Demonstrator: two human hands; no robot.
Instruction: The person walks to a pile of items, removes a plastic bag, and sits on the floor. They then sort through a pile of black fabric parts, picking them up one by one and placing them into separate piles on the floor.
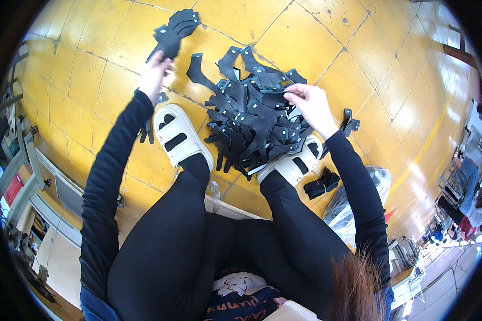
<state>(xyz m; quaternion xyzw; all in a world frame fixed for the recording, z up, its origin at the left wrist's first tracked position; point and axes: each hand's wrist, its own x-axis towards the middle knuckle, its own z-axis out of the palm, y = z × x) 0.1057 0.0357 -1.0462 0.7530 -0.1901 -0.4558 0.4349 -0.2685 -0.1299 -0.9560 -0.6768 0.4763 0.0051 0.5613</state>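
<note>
a heap of black cut pieces [251, 117], flat strap-like shapes with small pale tags, lies on the yellow tiled floor [316, 37] just beyond the person's white sandals [179, 134]. the right hand [308, 104] rests on the heap's right edge, fingers pinched around one piece at the top of the heap. left of the heap, the left hand [155, 72] is raised and clenched on a stacked bundle of the same black pieces [174, 32], which fans out above the fingers. a small separate bunch of black pieces [321, 184] lies to the lower right of the heap, beside a clear plastic bag [353, 203]. a few loose pieces [349, 123] lie just right of the heap.
</note>
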